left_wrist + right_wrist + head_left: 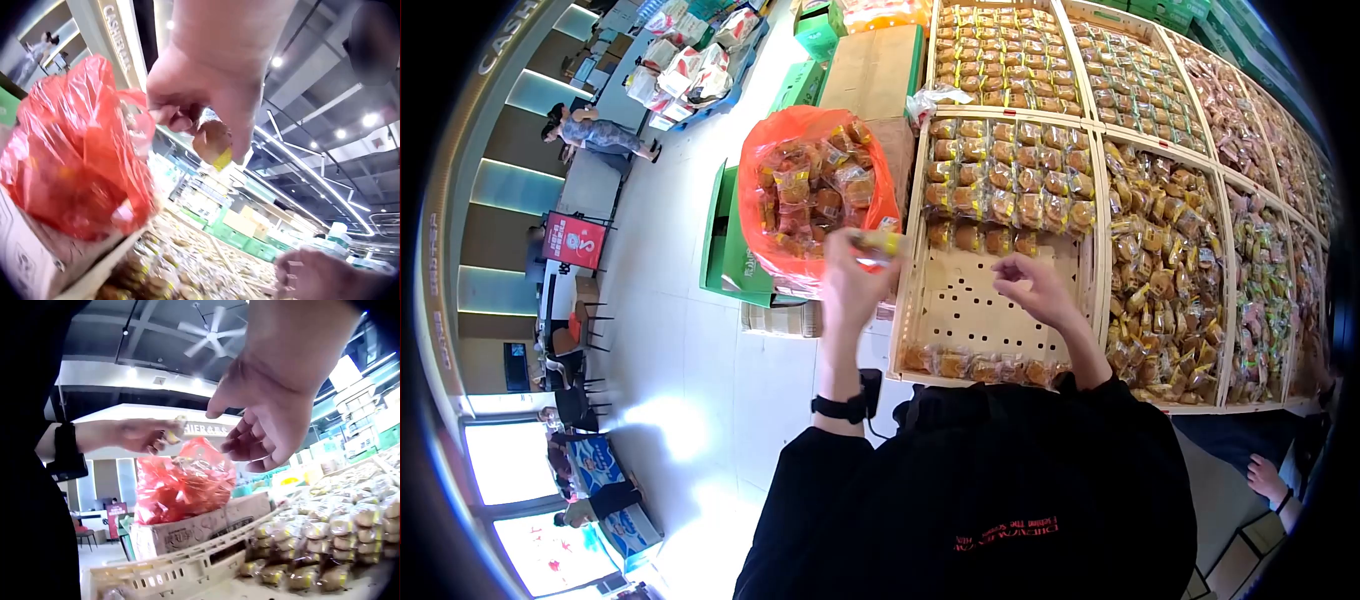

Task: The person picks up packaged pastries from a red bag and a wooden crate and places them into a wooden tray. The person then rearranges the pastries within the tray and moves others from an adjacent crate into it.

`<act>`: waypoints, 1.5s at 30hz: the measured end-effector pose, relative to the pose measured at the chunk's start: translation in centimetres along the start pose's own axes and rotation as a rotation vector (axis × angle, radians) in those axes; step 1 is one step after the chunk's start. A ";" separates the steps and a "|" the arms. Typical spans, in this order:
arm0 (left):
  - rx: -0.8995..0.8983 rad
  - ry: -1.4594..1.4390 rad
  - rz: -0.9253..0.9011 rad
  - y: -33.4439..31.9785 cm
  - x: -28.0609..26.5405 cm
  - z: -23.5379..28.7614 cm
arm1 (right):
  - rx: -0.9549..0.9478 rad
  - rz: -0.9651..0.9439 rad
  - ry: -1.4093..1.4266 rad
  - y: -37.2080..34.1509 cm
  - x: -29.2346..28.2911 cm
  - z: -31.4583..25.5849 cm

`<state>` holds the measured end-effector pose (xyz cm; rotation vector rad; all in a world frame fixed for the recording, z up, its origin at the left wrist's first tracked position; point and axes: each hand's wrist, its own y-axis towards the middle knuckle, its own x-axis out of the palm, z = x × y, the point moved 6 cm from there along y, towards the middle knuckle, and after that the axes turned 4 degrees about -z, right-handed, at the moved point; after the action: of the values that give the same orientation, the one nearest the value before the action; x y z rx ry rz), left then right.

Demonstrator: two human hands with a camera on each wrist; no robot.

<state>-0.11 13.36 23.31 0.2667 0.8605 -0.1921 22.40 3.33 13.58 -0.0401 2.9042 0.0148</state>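
My left hand [855, 282] pinches a wrapped bun [212, 142] with a yellow label, between thumb and fingers. It is raised beside the red plastic bag [765, 135], which is full of similar packaged buns and sits on a carton. Over the bare floor of a cream crate [970, 300] hovers my right hand [1040, 288], its fingers loosely bent and nothing in them. Stacked rows of wrapped buns [1010, 170] fill the far part of that crate. One more row [980, 365] lines its near side.
To the right stand more crates, one with loosely heaped packages [1165, 250]. Cartons [870, 75] are stacked behind the bag, and a green box [725, 240] stands left of it. Another person's hand [1266, 478] shows at the lower right.
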 end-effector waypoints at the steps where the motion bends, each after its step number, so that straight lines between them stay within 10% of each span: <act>1: -0.050 -0.113 -0.112 -0.8 1.5 0.9 | -0.002 0.001 0.001 0.3 0.7 -0.5; 8: 0.277 -0.050 -0.288 -4.7 7.3 3.9 | 0.059 -0.065 0.414 -0.4 5.2 0.8; 11: 0.151 -0.120 -0.531 -5.4 7.6 4.2 | 0.143 -0.057 0.488 -1.1 3.3 2.8; 15: 0.126 -0.181 -0.564 -6.9 8.3 1.2 | 0.301 0.326 0.819 -2.1 -0.6 8.8; 21: -0.004 -0.204 -0.593 -8.6 8.2 -0.8 | 0.541 0.731 0.587 -3.6 -5.8 21.8; 31: -0.080 -0.227 -0.641 -9.3 8.6 -1.8 | 0.744 0.664 0.454 0.2 -6.1 26.9; 33: -0.082 -0.234 -0.651 -9.4 8.7 -1.8 | 0.726 0.562 -0.309 0.6 -7.6 26.0; 41: -0.079 -0.250 -0.659 -9.5 9.6 -2.5 | 0.750 0.432 -0.439 0.5 -8.5 21.2; 45: 0.104 -0.258 -0.334 -6.5 6.2 -1.2 | 0.552 0.547 -0.545 0.4 -7.2 18.5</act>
<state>1.18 7.19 16.79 0.1879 0.6344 -0.5721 33.69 4.17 -2.67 0.7240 2.2013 -0.5769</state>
